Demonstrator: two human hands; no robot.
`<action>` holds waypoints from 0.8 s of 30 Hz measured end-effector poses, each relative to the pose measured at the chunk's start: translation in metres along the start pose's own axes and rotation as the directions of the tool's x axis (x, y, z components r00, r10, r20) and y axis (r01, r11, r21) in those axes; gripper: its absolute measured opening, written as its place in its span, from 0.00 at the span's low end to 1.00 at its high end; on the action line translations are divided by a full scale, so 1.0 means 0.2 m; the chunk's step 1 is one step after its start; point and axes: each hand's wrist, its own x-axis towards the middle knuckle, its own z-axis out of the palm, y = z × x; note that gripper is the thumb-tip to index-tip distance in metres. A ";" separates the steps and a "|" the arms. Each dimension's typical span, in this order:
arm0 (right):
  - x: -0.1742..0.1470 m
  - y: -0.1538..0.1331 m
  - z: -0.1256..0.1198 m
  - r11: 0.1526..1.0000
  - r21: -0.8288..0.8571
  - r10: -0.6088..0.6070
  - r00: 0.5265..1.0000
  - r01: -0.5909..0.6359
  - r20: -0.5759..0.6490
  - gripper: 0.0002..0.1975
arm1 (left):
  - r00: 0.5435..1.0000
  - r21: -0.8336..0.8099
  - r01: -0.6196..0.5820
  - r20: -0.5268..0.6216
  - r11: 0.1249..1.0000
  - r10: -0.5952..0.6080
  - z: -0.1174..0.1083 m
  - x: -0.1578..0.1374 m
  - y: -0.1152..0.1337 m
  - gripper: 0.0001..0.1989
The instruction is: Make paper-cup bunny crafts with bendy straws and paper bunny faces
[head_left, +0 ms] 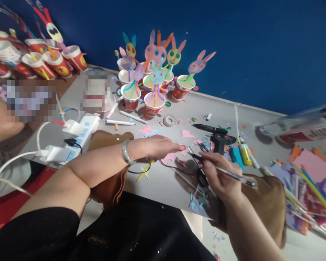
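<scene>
My left hand (160, 145), with a bangle on its wrist, reaches over the table with its fingers together. Its fingertips hold a small red paper circle (183, 147). In my right hand (223, 174) is a pen (235, 174), gripped like a writing tool with its tip pointing towards that circle. Pink paper scraps (188, 133) lie around the fingertips. Beyond my right hand are a black marker (210, 128) and a black glue gun (218, 142). A pair of scissors (202, 177) appears to lie partly hidden beside my right hand.
Paper cups (154, 106) with rabbit-faced figures stand at the back. Rolled tape (169, 120) and markers (120, 122) lie before them. A power strip (84, 132) with cables is at left. On the right are a clear bottle (293, 127) and craft paper (312, 170). Another person's arm (2, 116) shows at left.
</scene>
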 end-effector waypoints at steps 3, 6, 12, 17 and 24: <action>-0.02 0.00 0.07 0.983 -0.116 -0.137 0.990 0.142 0.044 0.05 | 1.000 0.043 -0.021 -0.002 0.999 0.021 0.01 -0.01 -0.01 0.25; -0.04 0.03 0.14 0.955 -0.109 -0.268 0.959 0.277 0.090 0.10 | 1.000 0.046 0.009 0.015 0.999 -0.009 -0.01 -0.02 0.02 0.25; -0.02 0.05 0.16 0.926 -0.091 -0.344 0.920 0.366 0.190 0.16 | 0.997 0.046 0.057 0.057 0.997 -0.059 -0.05 -0.02 0.06 0.26; -0.01 0.03 0.16 0.921 -0.121 -0.344 0.920 0.370 0.189 0.15 | 0.998 0.043 0.050 0.047 0.998 -0.052 -0.03 -0.01 0.05 0.27; -0.02 0.05 0.18 0.922 -0.128 -0.337 0.921 0.364 0.195 0.14 | 0.996 0.051 0.062 0.059 0.997 -0.065 -0.04 -0.02 0.05 0.31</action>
